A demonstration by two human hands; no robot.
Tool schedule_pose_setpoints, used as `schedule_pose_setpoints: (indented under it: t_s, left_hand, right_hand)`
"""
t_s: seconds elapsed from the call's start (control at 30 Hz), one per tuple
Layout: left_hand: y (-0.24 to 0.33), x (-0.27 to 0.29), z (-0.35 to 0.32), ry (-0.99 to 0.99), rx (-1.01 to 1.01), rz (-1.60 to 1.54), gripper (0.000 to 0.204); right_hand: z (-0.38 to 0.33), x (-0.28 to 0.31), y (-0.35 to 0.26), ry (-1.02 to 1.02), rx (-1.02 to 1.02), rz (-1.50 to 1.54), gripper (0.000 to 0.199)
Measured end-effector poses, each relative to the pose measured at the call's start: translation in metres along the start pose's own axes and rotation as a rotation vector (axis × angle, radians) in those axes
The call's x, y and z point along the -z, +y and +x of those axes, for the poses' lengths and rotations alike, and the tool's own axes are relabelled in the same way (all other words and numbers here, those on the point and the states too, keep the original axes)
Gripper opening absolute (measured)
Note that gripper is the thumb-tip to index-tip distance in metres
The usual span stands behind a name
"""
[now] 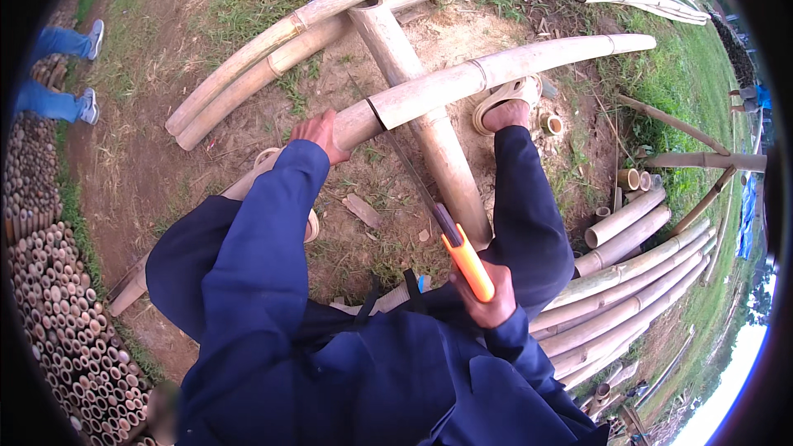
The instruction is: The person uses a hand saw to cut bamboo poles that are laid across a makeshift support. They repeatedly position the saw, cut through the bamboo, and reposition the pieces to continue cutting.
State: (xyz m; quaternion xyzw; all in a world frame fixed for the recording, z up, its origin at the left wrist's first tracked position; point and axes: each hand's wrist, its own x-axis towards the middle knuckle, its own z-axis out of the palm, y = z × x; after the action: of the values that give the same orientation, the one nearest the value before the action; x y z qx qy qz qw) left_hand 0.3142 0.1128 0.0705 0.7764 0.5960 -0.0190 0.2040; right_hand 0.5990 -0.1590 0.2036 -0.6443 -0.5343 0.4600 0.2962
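Outdoor yard, bare trampled earth with patches of grass. No containers, packages or signs to be made out.

Left hand (320, 134): fingers curled over the cut end of a pale, smooth, jointed bamboo pole (496, 73), pressing it down. That pole lies across a thicker upright-running bamboo pole (413, 91) that serves as a rest, its far end reaching toward the upper right.

Right hand (489, 301): fingers wrapped tight around the orange plastic handle of a hand saw (438, 219). The thin dark metal blade runs up and left, its tip meeting the held pole just beside the left hand.

A sandalled foot (505, 105) sits just behind the held pole.

Two long curved bamboo poles (273, 54) lie beyond. Stack of pale bamboo lengths (628, 281) at right. At left, a dense pile of short bamboo pieces (58, 297) shows round hollow ends. Another person's blue-trousered legs (58, 66) stand upper left.
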Motion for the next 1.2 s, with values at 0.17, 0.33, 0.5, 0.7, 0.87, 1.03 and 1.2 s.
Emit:
schedule_pose_setpoints:
  t_s: [0.17,0.33,0.5,0.7,0.87,1.03,1.2]
  left_hand:
    - [0.001,0.001,0.0,-0.033,0.017,-0.034,0.077]
    - [0.002,-0.001,0.009,-0.071,0.025,0.029,0.08]
    - [-0.01,-0.009,0.002,0.019,-0.011,-0.019,0.075]
    - [-0.001,-0.006,0.005,-0.02,-0.007,-0.024,0.078]
    - [-0.012,-0.018,0.005,0.043,-0.028,0.039,0.077]
    - [-0.007,-0.012,0.0,0.058,-0.023,0.033,0.075]
    - [-0.002,-0.01,0.014,-0.005,-0.017,0.034,0.074]
  right_hand:
    - [-0.003,-0.003,-0.003,-0.014,-0.072,-0.024,0.012]
    - [0.126,-0.059,0.027,0.126,0.158,0.036,0.019]
    - [-0.012,0.008,-0.001,0.061,0.097,-0.047,0.016]
    - [0.07,-0.034,0.033,0.053,0.048,-0.014,0.021]
    - [0.111,-0.049,0.027,0.05,0.113,0.048,0.025]
    - [-0.035,0.023,0.003,0.087,0.101,0.098,0.016]
    - [0.096,-0.039,0.031,0.115,0.115,0.014,0.019]
